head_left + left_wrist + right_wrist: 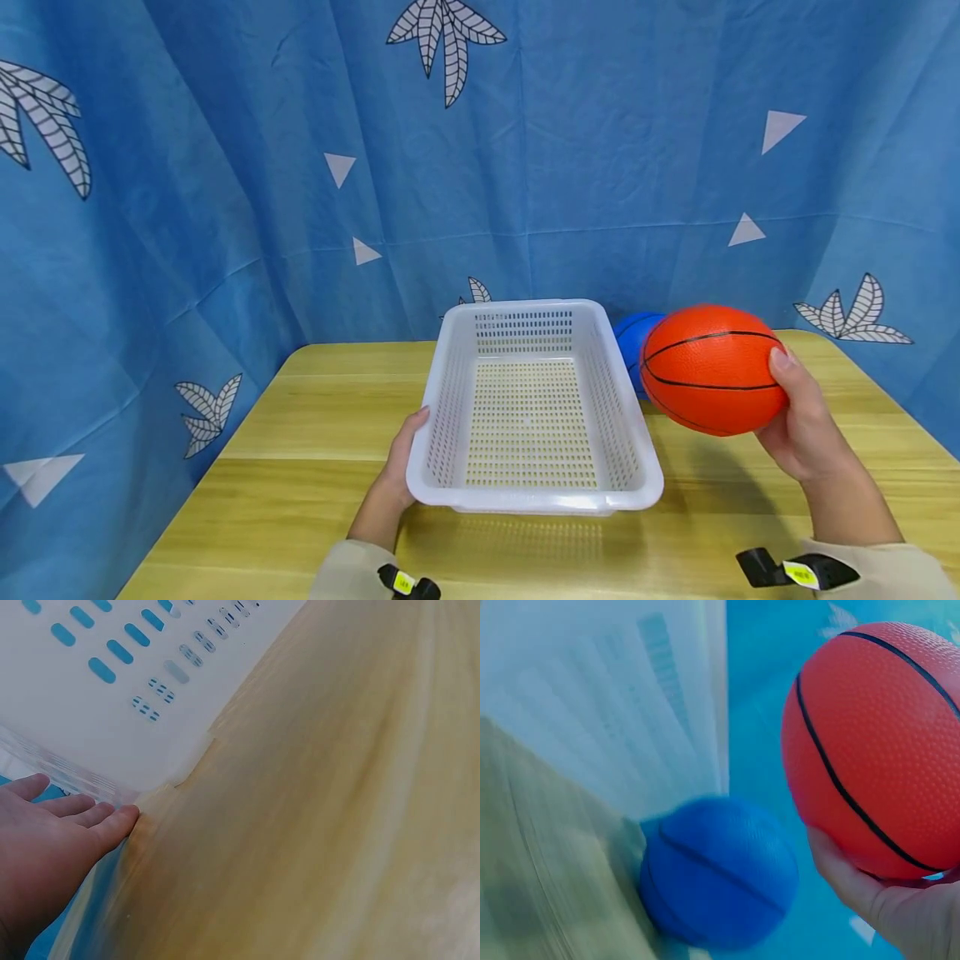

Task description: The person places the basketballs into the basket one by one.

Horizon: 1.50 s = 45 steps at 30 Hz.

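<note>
A white perforated plastic basket (534, 500) stands on the table in the middle of the head view, with nothing inside. My left hand (401, 454) touches its left side, the fingers fairly straight against the wall in the left wrist view (56, 847). At the right, my right hand (806, 425) grips an orange toy basketball (712, 371) above the table. In the right wrist view the thumb and palm bear against the orange ball (877, 750). A blue toy basketball (633, 333) sits beside the basket's right wall, partly hidden behind the orange one.
The light wooden table (315, 467) spreads out on both sides of the basket. A blue curtain (600, 167) with white leaves and triangles hangs behind its far edge. Black straps with yellow labels circle both wrists.
</note>
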Motion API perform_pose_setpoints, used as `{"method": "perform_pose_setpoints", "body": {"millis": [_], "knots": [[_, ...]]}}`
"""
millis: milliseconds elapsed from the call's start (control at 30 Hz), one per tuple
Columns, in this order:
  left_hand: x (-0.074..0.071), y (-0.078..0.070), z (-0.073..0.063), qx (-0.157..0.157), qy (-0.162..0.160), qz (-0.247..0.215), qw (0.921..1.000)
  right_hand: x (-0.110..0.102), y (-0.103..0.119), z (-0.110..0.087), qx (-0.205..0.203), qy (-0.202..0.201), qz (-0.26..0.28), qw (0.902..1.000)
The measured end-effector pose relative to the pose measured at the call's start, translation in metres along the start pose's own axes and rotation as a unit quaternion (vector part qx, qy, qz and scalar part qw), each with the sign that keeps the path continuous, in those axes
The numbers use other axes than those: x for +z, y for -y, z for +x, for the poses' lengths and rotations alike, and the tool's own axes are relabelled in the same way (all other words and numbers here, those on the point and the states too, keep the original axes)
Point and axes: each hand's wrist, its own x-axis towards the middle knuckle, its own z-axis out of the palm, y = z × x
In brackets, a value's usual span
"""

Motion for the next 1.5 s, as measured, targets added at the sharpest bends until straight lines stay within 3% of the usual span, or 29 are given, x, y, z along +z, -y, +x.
{"method": "perform_pose_setpoints", "body": {"millis": [267,367,433,533,567,633,800,967,1133,1333,1500], "knots": [[0.0,0.0,0.002,0.006,0.009,0.005,0.9999,0.043,-0.004,0.005,-0.047,-0.009,-0.059,0.9971],[0.0,0.0,0.002,0.008,0.008,0.005,0.9999,0.059,-0.007,0.005,-0.048,-0.023,-0.129,0.9902],[0.0,0.0,0.003,0.008,0.007,0.004,0.9999,0.071,-0.008,0.005,-0.046,-0.032,-0.216,0.9747],[0.0,0.0,0.002,0.006,0.004,0.002,1.0,0.087,-0.011,0.005,-0.034,-0.042,-0.353,0.9342],[0.0,0.0,0.002,0.007,0.005,0.002,1.0,0.092,-0.012,0.004,-0.031,-0.041,-0.389,0.9198],[0.001,0.0,0.001,0.008,0.004,0.003,1.0,0.098,-0.016,0.004,-0.026,-0.031,-0.421,0.906],[0.0,0.001,0.0,0.008,0.006,0.007,0.9999,0.108,-0.026,0.003,-0.041,-0.013,-0.469,0.8822],[0.0,0.001,0.0,0.007,0.002,0.009,0.9999,0.114,-0.034,0.002,-0.064,0.003,-0.499,0.8644],[0.0,0.001,0.0,0.005,0.0,0.011,0.9999,0.117,-0.039,0.002,-0.076,0.005,-0.511,0.8561],[0.0,0.0,0.001,0.007,0.007,0.017,0.9998,0.122,-0.043,0.001,-0.042,0.004,-0.527,0.8487],[0.0,-0.001,0.0,0.003,0.008,0.017,0.9998,0.131,-0.049,0.0,-0.024,0.013,-0.548,0.8363]]}}
